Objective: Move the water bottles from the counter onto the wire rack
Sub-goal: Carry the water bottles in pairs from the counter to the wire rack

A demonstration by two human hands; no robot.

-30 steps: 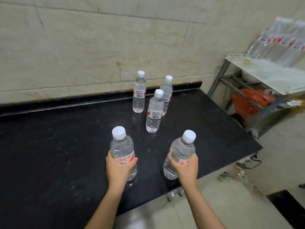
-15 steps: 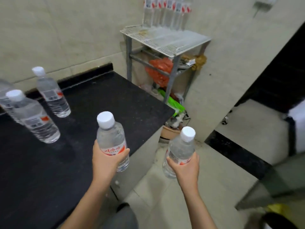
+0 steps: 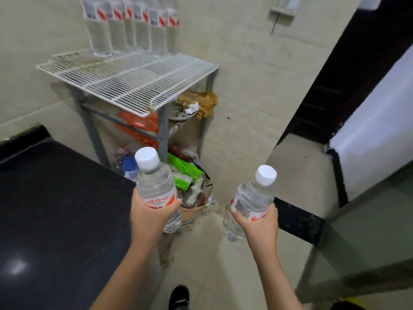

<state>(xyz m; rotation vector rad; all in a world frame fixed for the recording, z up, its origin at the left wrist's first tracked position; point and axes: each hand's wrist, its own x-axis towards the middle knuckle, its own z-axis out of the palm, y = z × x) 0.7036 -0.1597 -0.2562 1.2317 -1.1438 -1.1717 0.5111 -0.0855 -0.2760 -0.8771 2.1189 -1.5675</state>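
My left hand [image 3: 150, 214] grips a clear water bottle [image 3: 156, 186] with a white cap and red label, held upright past the corner of the black counter [image 3: 55, 209]. My right hand [image 3: 257, 222] grips a second such bottle [image 3: 250, 200], tilted a little to the right, over the floor. Ahead stands the white wire rack [image 3: 125, 82] on a grey metal frame. Several bottles [image 3: 129, 27] stand in a row along its back edge by the wall. The front part of the rack's top is bare wire.
Under the rack lie orange and green bags [image 3: 183, 173], a bowl [image 3: 182, 115] and a clay pot [image 3: 192, 209] on the floor. A dark doorway [image 3: 348, 70] and a white panel [image 3: 375, 135] are on the right. My shoe [image 3: 178, 296] shows below.
Both hands lifted their bottles off the counter and carried them right toward the rack. The view swung right; the bottles left on the counter are out of sight.
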